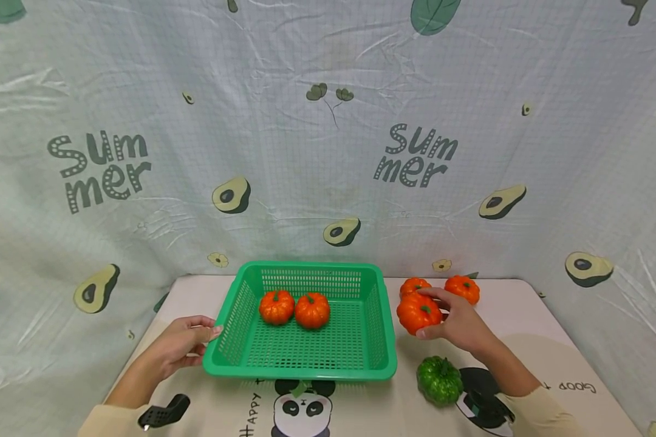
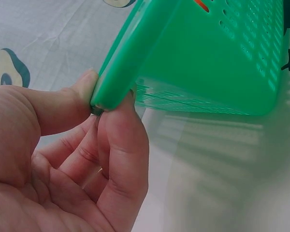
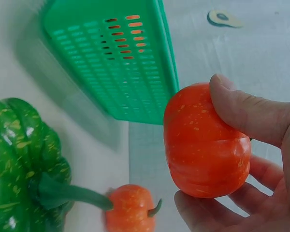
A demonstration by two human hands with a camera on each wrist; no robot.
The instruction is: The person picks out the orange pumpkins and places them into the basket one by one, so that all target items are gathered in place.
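Observation:
My left hand [image 1: 181,345] pinches the left rim of a green plastic basket [image 1: 300,371] between thumb and fingers, as the left wrist view confirms. Inside the basket, left of its middle, sit two small orange pumpkins, one [image 1: 276,308] beside the other [image 1: 312,311]. My right hand [image 1: 459,320] grips another orange pumpkin [image 1: 418,314] just outside the basket's right wall. In the right wrist view that pumpkin [image 3: 205,142] is held above the table, thumb on one side and fingers on the other.
Behind the right hand two more orange pumpkins, one [image 1: 414,285] partly hidden and one [image 1: 462,289] farther right, lie near the table's back edge. A green pumpkin [image 1: 440,381] rests in front of that hand. A patterned sheet [image 1: 284,152] hangs behind the table [image 1: 224,413].

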